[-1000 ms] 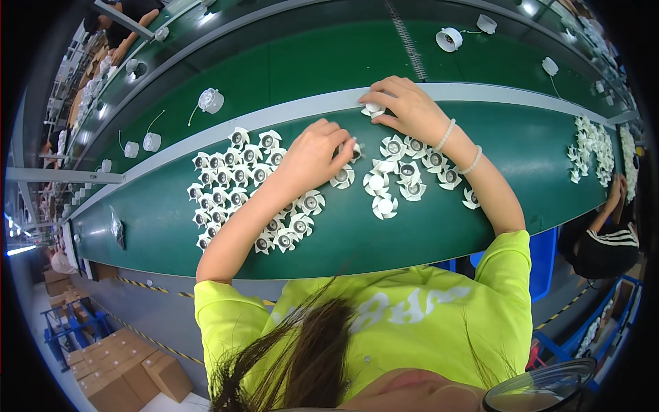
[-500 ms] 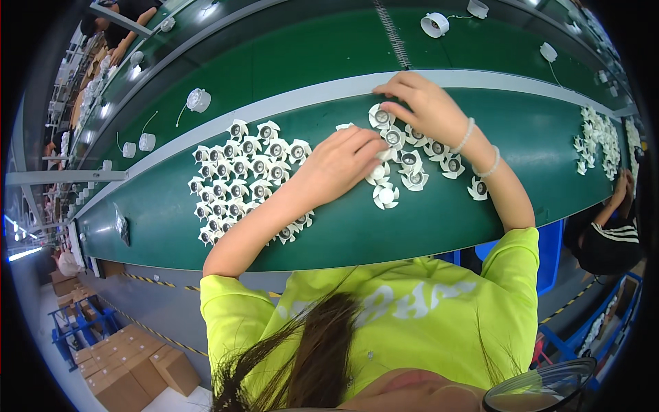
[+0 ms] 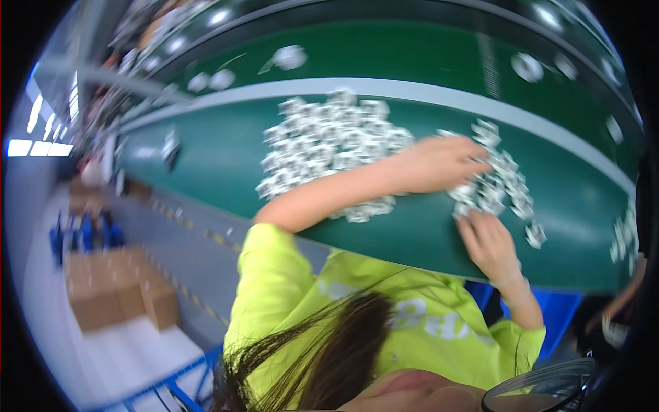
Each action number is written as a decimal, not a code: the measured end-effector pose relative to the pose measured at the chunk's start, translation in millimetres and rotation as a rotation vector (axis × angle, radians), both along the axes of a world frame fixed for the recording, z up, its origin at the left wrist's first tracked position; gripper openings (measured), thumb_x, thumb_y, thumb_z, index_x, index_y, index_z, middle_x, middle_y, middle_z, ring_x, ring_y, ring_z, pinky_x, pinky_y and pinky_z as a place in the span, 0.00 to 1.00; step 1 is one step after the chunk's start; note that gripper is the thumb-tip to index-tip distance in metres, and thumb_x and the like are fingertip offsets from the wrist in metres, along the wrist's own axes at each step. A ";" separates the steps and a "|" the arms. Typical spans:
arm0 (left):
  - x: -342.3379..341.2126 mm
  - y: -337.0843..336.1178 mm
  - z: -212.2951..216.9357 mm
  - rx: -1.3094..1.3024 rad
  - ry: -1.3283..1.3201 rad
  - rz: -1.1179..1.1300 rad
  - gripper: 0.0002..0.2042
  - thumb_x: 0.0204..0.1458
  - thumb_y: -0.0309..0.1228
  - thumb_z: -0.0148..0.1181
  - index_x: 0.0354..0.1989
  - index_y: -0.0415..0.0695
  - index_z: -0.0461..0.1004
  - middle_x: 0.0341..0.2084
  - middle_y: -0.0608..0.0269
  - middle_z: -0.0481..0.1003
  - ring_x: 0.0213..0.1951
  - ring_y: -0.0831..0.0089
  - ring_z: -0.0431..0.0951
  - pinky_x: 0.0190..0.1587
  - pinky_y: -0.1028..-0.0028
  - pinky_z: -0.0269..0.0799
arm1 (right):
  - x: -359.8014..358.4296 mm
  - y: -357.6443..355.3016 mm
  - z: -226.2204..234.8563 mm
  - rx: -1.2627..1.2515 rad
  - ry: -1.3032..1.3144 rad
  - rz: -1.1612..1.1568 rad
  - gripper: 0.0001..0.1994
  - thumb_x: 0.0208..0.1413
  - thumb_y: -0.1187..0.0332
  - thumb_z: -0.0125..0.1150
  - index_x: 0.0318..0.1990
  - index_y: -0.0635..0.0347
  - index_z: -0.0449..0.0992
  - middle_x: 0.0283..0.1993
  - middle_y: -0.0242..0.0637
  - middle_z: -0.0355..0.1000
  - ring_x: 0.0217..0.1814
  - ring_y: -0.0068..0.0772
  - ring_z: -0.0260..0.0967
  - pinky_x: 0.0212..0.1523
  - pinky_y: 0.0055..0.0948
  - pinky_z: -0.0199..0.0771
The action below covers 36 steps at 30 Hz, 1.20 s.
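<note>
My left hand [image 3: 445, 163] lies palm down over the left edge of a small cluster of white fan wheels [image 3: 491, 196]. Its fingers point right and look apart, though motion smears the tips. At the near side of that cluster is my right hand [image 3: 491, 246], fingers apart, with the tips at the edge of one white fan wheel [image 3: 465, 208]. No wheel shows lifted off the green surface. Left of my left hand spreads a larger group of white fan wheels [image 3: 316, 141], partly covered by my left forearm. One fan wheel [image 3: 535, 235] sits apart at the right.
Beyond a pale rail [image 3: 412, 88], a green conveyor belt [image 3: 384, 51] carries white round housings [image 3: 290, 57]. A small dark packet [image 3: 170, 149] is on the left of the worktop. More white pieces [image 3: 625, 237] and another person's arm [image 3: 626, 295] appear far right. Cardboard boxes [image 3: 113, 285] stand lower left.
The whole view has swung, so the worktop sits further right and is blurred. My right hand has come from the far side of the small cluster to its near side. My left hand stays beside it.
</note>
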<state>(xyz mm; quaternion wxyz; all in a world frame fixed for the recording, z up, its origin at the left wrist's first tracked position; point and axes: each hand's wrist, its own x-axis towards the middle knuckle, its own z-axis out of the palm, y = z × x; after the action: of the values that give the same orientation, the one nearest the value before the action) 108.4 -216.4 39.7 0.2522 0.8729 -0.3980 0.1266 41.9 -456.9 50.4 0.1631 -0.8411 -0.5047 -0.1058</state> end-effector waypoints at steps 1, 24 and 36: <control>0.9 4.0 -6.2 0.006 0.009 -0.019 0.19 0.50 0.30 0.63 0.53 0.48 0.73 0.49 0.65 0.74 0.48 0.65 0.76 0.49 0.68 0.75 | -0.7 1.7 -1.2 0.104 0.006 -0.014 0.13 0.55 0.78 0.65 0.48 0.65 0.77 0.51 0.42 0.75 0.42 0.42 0.74 0.44 0.34 0.76; -105.6 311.5 78.7 -0.098 -0.583 1.268 0.09 0.52 0.25 0.59 0.42 0.43 0.78 0.38 0.58 0.78 0.44 0.58 0.76 0.49 0.64 0.71 | -10.8 47.2 4.4 0.149 -0.036 -0.175 0.21 0.49 0.82 0.67 0.53 0.58 0.79 0.61 0.40 0.71 0.58 0.45 0.70 0.61 0.42 0.69; -212.8 528.4 -14.4 0.059 0.006 1.884 0.33 0.63 0.48 0.52 0.68 0.32 0.62 0.66 0.41 0.67 0.65 0.49 0.70 0.67 0.62 0.64 | 3.8 76.3 12.7 0.053 -0.093 -0.066 0.22 0.48 0.85 0.63 0.53 0.58 0.78 0.61 0.42 0.71 0.57 0.47 0.70 0.60 0.45 0.71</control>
<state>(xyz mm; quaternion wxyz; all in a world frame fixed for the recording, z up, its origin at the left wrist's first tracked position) -104.3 312.1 25.3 0.0249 0.8417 0.4693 0.2659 45.7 -380.6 63.1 0.1582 -0.8469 -0.4806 -0.1633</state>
